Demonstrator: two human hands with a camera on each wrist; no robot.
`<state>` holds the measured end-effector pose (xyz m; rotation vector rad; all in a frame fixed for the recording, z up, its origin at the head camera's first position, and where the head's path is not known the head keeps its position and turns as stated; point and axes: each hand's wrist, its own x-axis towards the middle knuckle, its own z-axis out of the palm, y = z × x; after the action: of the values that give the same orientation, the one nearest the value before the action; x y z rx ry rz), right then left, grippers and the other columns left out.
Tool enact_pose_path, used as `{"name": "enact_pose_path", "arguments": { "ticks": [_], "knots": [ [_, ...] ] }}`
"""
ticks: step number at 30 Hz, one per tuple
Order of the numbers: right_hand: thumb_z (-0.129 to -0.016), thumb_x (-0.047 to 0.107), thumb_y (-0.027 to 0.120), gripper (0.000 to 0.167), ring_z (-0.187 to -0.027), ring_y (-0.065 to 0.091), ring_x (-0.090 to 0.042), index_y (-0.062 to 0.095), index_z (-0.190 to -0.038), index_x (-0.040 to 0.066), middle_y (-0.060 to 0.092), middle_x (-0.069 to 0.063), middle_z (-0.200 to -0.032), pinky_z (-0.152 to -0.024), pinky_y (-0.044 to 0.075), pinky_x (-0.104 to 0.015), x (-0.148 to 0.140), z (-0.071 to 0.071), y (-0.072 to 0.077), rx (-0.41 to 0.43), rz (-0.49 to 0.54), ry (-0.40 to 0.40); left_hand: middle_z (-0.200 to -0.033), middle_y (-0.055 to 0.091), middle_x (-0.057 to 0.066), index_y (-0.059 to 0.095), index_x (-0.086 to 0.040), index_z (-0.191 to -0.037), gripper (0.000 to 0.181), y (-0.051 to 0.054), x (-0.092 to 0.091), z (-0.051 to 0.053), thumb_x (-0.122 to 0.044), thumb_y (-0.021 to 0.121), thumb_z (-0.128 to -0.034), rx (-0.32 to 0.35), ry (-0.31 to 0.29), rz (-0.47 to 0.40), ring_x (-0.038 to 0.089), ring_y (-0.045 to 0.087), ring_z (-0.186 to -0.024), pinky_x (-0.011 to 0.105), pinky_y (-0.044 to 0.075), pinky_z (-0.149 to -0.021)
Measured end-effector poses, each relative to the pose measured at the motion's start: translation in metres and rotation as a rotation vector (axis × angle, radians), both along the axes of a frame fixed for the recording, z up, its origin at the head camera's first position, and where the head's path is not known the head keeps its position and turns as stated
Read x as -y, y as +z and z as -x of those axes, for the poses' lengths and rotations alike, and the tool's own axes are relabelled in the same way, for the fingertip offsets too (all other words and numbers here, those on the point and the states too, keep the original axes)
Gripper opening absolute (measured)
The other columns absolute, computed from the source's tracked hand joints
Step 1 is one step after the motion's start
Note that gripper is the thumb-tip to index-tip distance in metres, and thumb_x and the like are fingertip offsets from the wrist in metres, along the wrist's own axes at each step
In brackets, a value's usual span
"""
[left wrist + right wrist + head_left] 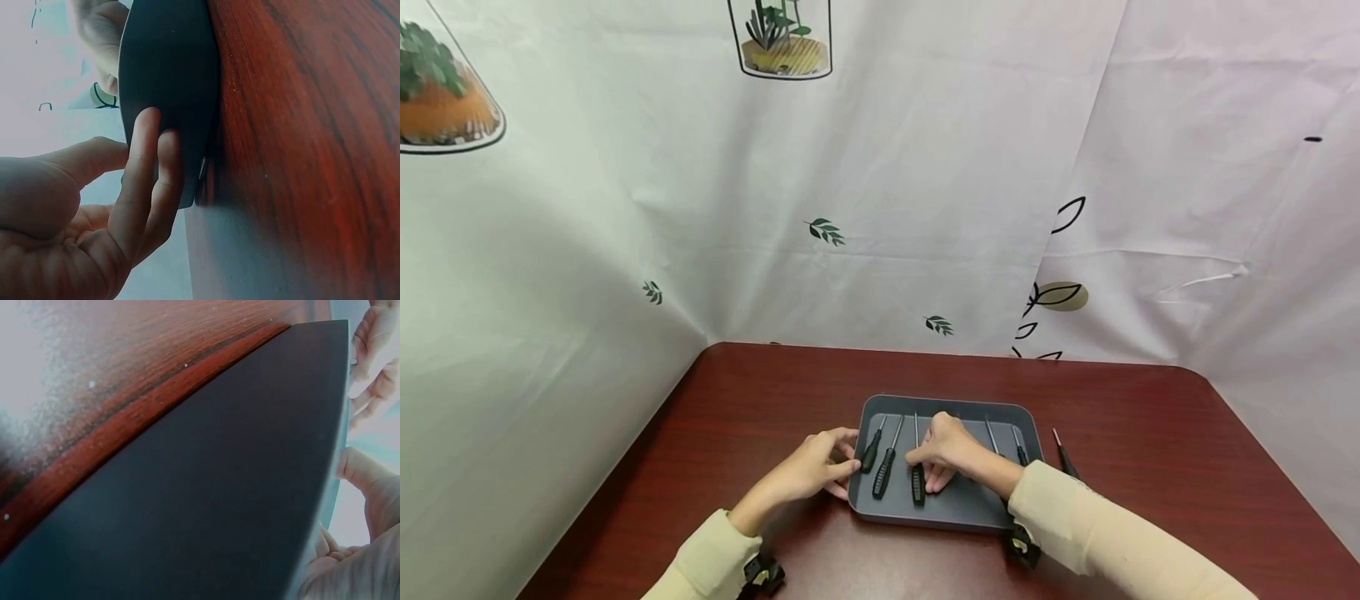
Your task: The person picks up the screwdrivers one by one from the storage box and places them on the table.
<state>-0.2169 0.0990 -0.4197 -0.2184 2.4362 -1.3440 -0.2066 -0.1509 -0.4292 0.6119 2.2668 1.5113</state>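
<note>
Probably we're aligning a screwdriver in tray: right grip pinching it, left grip pinching tray's left wall; gentle release next, likely.

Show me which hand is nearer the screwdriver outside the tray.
Right. Right hand: inside the tray, left of that screwdriver. Left hand: farther off, at the tray's left edge.

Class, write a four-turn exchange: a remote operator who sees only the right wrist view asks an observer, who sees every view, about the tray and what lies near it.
Operator: My view shows the outer wall of the tray, but what lies inside?
Observer: Screwdrivers with black handles, as the head view shows.
Operator: Does anything lie outside it?
Observer: Yes, a loose screwdriver lies on the table, just right of the tray in the head view.
</note>
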Motion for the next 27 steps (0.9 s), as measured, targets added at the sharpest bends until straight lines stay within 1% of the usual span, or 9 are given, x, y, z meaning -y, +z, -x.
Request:
{"name": "enact_pose_path", "arguments": {
  "ticks": [5,10,13,19,27],
  "knots": [
    [-0.083,0.006,0.075,0.026,-0.042,0.064,-0.024,0.067,-0.063,-0.008,0.062,-0.018,-0.051,-0.043,0.059,-0.036,-0.001,0.0,0.004,0.015,-0.009,0.001,-0.101,0.06,0.017,0.039,0.019,-0.14,0.052,0.001,0.0,-0.001,0.0,0.063,-0.0969,0.003,-0.001,-0.005,0.033,0.07,-0.067,0.037,0.063,-0.056],
    [-0.083,0.008,0.076,0.027,-0.042,0.064,-0.023,0.067,-0.062,-0.006,0.062,-0.016,-0.051,-0.044,0.059,-0.035,-0.003,0.0,0.006,0.019,-0.035,-0.006,-0.101,0.06,0.017,0.039,0.019,-0.14,0.052,0.001,0.0,-0.001,0.0,0.062,-0.097,0.001,-0.002,0.001,0.033,0.07,-0.066,0.037,0.063,-0.056],
    [-0.084,0.008,0.075,0.026,-0.042,0.065,-0.023,0.067,-0.062,-0.005,0.063,-0.016,-0.051,-0.045,0.06,-0.036,-0.004,0.0,0.007,0.037,-0.028,-0.02,-0.101,0.06,0.017,0.039,0.019,-0.139,0.052,0.0,0.0,-0.001,0.001,0.062,-0.0967,-0.002,-0.002,0.005,0.033,0.07,-0.066,0.036,0.063,-0.056],
    [-0.084,0.008,0.075,0.025,-0.043,0.065,-0.021,0.067,-0.063,-0.002,0.064,-0.017,-0.054,-0.045,0.06,-0.035,-0.007,0.0,0.009,0.044,-0.024,-0.048,-0.1,0.06,0.017,0.039,0.019,-0.139,0.052,0.0,0.0,0.0,0.001,0.062,-0.0966,-0.004,-0.005,0.004,0.034,0.07,-0.067,0.036,0.063,-0.056],
    [-0.085,0.007,0.073,0.022,-0.043,0.064,-0.019,0.067,-0.067,-0.003,0.064,-0.019,-0.056,-0.046,0.061,-0.036,-0.015,-0.001,0.014,0.063,0.021,-0.045,-0.102,0.06,0.017,0.039,0.019,-0.14,0.052,0.001,0.0,0.0,0.001,0.062,-0.0968,-0.008,-0.006,0.011,0.034,0.07,-0.067,0.036,0.063,-0.056]
  ]
}}
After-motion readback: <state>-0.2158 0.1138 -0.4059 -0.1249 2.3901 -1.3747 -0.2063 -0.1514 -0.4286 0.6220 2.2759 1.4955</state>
